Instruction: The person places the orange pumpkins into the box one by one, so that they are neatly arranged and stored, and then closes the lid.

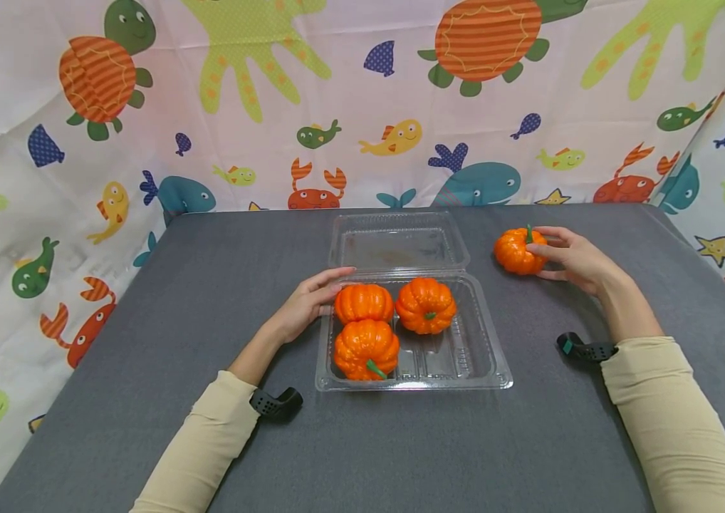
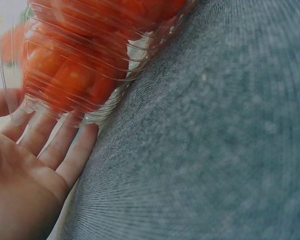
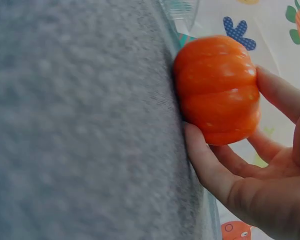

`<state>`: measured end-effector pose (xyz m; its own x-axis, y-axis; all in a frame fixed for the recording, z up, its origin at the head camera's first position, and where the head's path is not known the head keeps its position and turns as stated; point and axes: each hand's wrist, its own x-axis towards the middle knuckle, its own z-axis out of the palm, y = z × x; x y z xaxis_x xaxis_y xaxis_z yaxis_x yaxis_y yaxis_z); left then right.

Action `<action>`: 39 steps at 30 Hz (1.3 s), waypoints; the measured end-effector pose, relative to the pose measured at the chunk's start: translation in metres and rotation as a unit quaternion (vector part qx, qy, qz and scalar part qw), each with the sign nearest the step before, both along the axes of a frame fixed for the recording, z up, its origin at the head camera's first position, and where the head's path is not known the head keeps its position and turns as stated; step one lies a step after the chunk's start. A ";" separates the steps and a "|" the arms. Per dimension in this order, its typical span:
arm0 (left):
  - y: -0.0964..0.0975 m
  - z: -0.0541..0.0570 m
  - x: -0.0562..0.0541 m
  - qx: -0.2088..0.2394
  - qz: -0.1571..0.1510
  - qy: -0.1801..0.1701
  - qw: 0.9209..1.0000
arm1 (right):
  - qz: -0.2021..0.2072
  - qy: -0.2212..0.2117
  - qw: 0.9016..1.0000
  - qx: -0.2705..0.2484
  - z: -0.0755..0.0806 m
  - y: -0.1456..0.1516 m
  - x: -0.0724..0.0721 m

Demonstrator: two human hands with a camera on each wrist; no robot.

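Observation:
A clear plastic clamshell box (image 1: pixel 484 356) lies on the table with its lid (image 1: pixel 397 242) folded back. Inside it are three small orange toy pumpkins: one at back left (image 1: pixel 364 303), one at front left (image 1: pixel 367 349) and one to the right (image 1: pixel 426 305). My left hand (image 1: pixel 301 306) rests against the box's left side, its fingers (image 2: pixel 55 145) extended along the plastic wall in the left wrist view. To the right of the box, my right hand (image 1: pixel 577 263) holds a fourth pumpkin (image 3: pixel 217 92) between thumb and fingers, right at the table surface.
The grey table (image 1: pixel 401 449) runs back to a white curtain (image 1: pixel 350 71) printed with sea animals. A black wrist strap sits on each forearm, left (image 1: pixel 275 405) and right (image 1: pixel 585 349).

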<state>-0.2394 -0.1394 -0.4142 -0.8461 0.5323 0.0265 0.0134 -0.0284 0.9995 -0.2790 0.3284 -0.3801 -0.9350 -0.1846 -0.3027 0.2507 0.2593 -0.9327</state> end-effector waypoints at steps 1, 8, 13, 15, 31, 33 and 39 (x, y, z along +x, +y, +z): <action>0.000 0.000 0.000 0.001 0.000 0.001 1.000 | 0.001 -0.001 1.000 -0.003 0.000 0.001 0.000; 0.000 -0.001 0.000 0.004 0.000 0.002 1.000 | 0.026 -0.008 0.999 -0.030 0.001 0.005 0.001; 0.000 -0.001 0.000 0.004 0.001 -0.001 1.000 | 0.028 0.001 0.999 -0.025 -0.002 0.006 0.002; 0.000 -0.001 0.000 0.003 0.001 0.000 1.000 | 0.025 0.002 0.999 -0.025 -0.002 0.006 0.002; 0.000 -0.002 -0.001 0.005 0.003 -0.005 1.000 | 0.018 0.014 1.000 -0.019 -0.003 0.005 0.003; 0.000 -0.002 -0.001 0.005 0.003 -0.005 1.000 | 0.021 0.012 1.000 -0.018 -0.003 0.005 0.004; 0.000 -0.001 -0.001 0.004 0.002 -0.003 1.000 | 0.038 0.010 0.999 -0.011 -0.001 0.005 0.005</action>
<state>-0.2402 -0.1394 -0.4153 -0.8486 0.5283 0.0260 0.0075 -0.0370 0.9993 -0.2737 0.3337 -0.3808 -0.9242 -0.2616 -0.2783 0.2115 0.2563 -0.9432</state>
